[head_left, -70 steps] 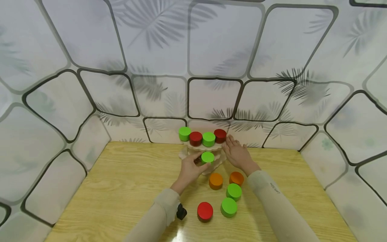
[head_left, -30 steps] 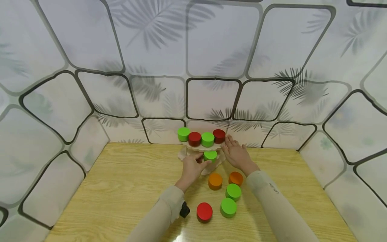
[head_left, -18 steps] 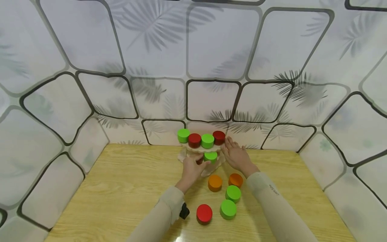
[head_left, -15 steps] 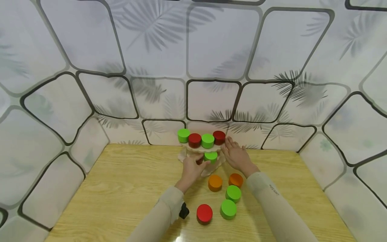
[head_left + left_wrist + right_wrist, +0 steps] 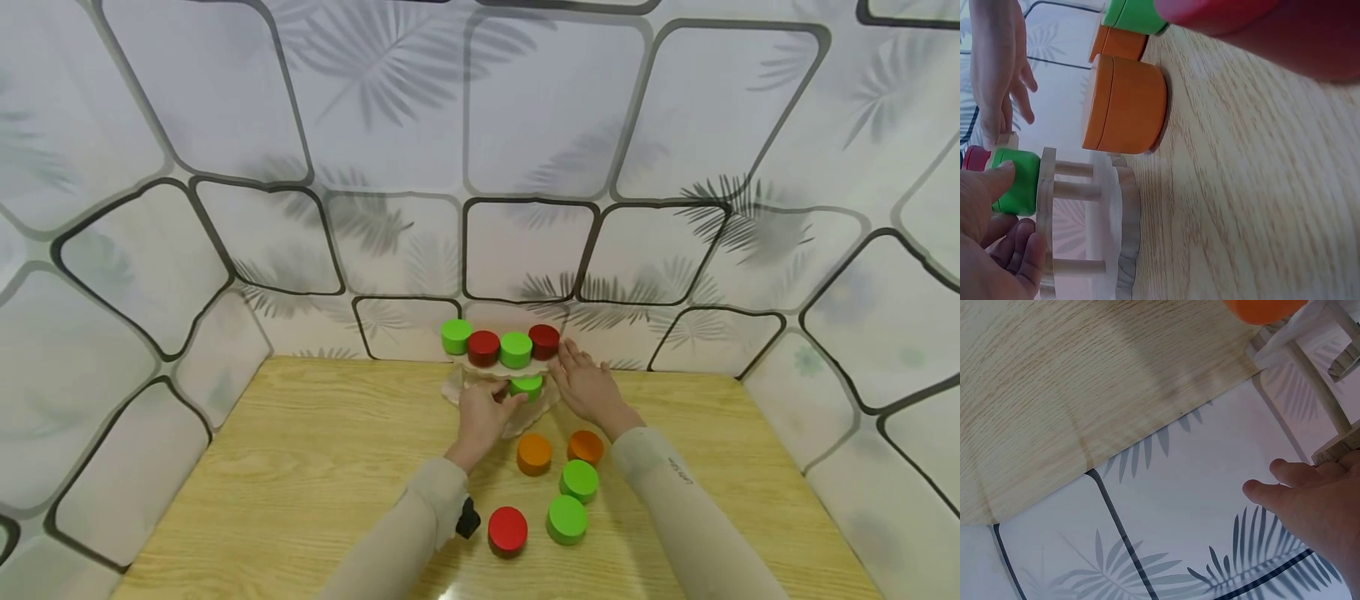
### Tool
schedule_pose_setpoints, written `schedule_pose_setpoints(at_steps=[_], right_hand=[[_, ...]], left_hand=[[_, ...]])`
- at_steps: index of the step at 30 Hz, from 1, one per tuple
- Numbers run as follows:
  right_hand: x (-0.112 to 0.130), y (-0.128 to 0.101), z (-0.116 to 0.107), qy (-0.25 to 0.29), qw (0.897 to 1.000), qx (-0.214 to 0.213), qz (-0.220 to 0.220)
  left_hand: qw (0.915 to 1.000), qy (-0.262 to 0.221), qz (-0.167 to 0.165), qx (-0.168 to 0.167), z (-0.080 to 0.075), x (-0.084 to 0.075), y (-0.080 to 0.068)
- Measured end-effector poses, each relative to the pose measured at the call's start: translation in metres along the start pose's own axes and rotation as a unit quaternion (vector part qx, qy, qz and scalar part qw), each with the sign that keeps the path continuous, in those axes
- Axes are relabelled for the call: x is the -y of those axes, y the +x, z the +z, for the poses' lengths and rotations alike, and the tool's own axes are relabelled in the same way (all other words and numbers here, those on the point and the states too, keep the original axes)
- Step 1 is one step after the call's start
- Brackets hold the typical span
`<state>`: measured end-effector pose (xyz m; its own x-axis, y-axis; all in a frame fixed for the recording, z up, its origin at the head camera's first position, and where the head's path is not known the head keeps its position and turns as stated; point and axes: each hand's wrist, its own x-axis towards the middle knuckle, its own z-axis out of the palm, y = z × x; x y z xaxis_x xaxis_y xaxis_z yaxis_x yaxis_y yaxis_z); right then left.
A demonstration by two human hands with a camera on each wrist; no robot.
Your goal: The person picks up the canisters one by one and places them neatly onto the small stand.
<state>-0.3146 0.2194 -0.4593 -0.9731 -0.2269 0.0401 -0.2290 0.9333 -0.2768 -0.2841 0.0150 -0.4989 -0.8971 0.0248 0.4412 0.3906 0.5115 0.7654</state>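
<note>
A pale wooden tiered stand [image 5: 480, 390] stands at the table's far edge. Its top tier carries a row of two green cylinders [image 5: 515, 349] and two red cylinders [image 5: 483, 347]. My left hand [image 5: 512, 398] pinches another green cylinder [image 5: 527, 384] on the middle tier, under the top shelf. In the left wrist view my thumb [image 5: 988, 184] lies on that green cylinder [image 5: 1019, 181] and my fingers [image 5: 1019, 250] curl beside the shelf [image 5: 1047, 212]. My right hand [image 5: 572, 365] rests straight-fingered against the stand's right side; its fingers [image 5: 1310, 500] show in the right wrist view.
Loose cylinders lie on the wooden table [image 5: 300, 467] in front of the stand: two orange [image 5: 535, 452], two green [image 5: 567, 518] and one red [image 5: 507, 529]. Patterned walls [image 5: 225, 233] close in the table at the back and sides.
My left hand has pushed the green cylinder farther back onto the middle tier, so the top shelf now partly hides it. The right hand has stayed against the stand.
</note>
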Motion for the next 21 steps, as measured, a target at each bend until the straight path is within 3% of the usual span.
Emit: schedule_pose_setpoints(at_steps=[5,13,21], right_hand=[[-0.0018,0.002,0.0016,-0.001,1.0,-0.001,-0.002],[-0.0028,0.0032,0.0026,0.001,1.0,0.0,-0.001],[-0.0019,0.0015,0.0015,-0.005,1.0,0.006,0.004]], left_hand=[[0.9997,0.011,-0.017,-0.011,0.0029,-0.0007,0.0014],[0.9996,0.02,-0.016,-0.015,0.0038,-0.0023,0.0033],[0.9993,-0.022,-0.026,-0.012,0.0013,-0.0014,-0.0011]])
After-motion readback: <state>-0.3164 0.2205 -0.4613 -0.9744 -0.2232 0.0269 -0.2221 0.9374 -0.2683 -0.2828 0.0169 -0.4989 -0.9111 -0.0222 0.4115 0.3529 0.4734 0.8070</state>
